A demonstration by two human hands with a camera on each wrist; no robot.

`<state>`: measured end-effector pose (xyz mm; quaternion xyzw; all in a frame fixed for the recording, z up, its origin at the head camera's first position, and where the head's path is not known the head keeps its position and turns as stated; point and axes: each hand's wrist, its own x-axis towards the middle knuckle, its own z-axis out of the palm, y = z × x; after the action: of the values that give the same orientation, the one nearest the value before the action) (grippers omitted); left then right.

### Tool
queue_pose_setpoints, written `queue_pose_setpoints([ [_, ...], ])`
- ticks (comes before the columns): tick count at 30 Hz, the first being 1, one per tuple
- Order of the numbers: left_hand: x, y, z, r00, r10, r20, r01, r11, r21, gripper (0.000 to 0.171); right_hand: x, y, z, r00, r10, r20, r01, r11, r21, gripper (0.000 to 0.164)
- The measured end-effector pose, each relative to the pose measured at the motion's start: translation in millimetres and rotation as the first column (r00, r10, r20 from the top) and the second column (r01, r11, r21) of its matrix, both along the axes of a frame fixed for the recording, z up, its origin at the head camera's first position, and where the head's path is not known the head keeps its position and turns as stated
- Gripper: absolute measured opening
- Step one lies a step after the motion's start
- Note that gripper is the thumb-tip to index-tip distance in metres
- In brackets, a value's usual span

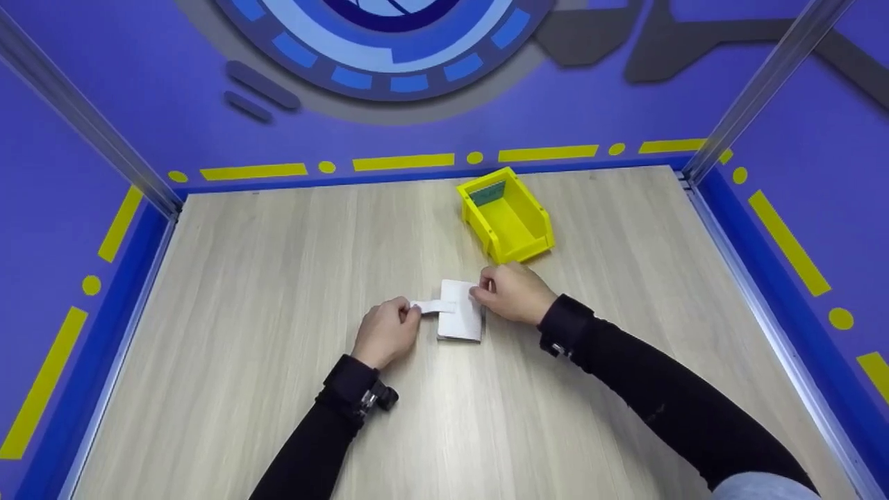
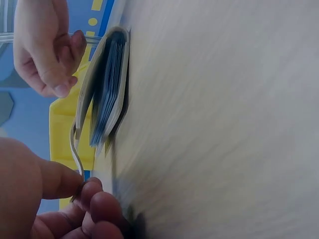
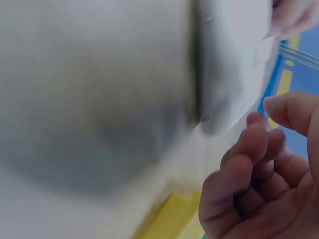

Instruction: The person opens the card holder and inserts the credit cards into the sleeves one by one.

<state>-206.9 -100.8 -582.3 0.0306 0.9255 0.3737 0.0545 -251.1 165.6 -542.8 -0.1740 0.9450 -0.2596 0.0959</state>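
Observation:
A small white card holder [image 1: 461, 323] lies on the table between the two hands, its spine toward the right hand. In the left wrist view its cover is slightly raised, and a stack of dark bluish sleeves [image 2: 108, 89] shows inside. A short white strap [image 1: 432, 306] extends left from the cover. My left hand [image 1: 385, 335] pinches the strap's free end between thumb and fingers. Just off the holder's right side, my right hand [image 1: 521, 293] hovers with loosely curled fingers. A gap shows between its thumb and fingertips, with nothing held there.
Beyond the right hand stands a yellow open-front bin [image 1: 517, 219], near the back of the wooden table [image 1: 278, 264]. Blue-purple panels [image 1: 125, 132] and metal posts [image 1: 764, 76] enclose the back and sides.

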Motion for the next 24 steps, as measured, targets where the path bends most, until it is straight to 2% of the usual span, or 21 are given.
queue_pose_setpoints([
  [3, 1.1, -1, -1.8, 1.0, -0.001, 0.001, 0.001, 1.0, -0.003, 0.035, 3.4, 0, -6.3, 0.999, -0.018, -0.036, 0.021, 0.997, 0.07, 0.035],
  [8, 2.5, -1, -2.1, 1.0, -0.006, -0.006, 0.006, 1.0, -0.002, 0.032, 8.3, -7, -11.3, 0.999, -0.047, 0.0, 0.047, 0.994, 0.096, 0.049],
  [14, 6.3, -3, -2.0, 1.0, -0.012, -0.01, 0.012, 1.0, -0.024, 0.026, 10.0, -20, -13.3, 0.996, -0.074, 0.044, 0.069, 0.992, 0.102, 0.046],
  [18, 8.2, -4, -1.5, 1.0, -0.02, -0.008, 0.02, 0.997, -0.069, 0.025, 11.2, -24, -14.2, 0.991, -0.117, 0.068, 0.112, 0.991, 0.067, 0.044],
  [24, 8.5, -5, -1.9, 0.999, -0.036, -0.022, 0.033, 0.995, -0.096, 0.027, 10.3, -25, -18.3, 0.981, -0.135, 0.137, 0.148, 0.985, -0.085, 0.041],
])
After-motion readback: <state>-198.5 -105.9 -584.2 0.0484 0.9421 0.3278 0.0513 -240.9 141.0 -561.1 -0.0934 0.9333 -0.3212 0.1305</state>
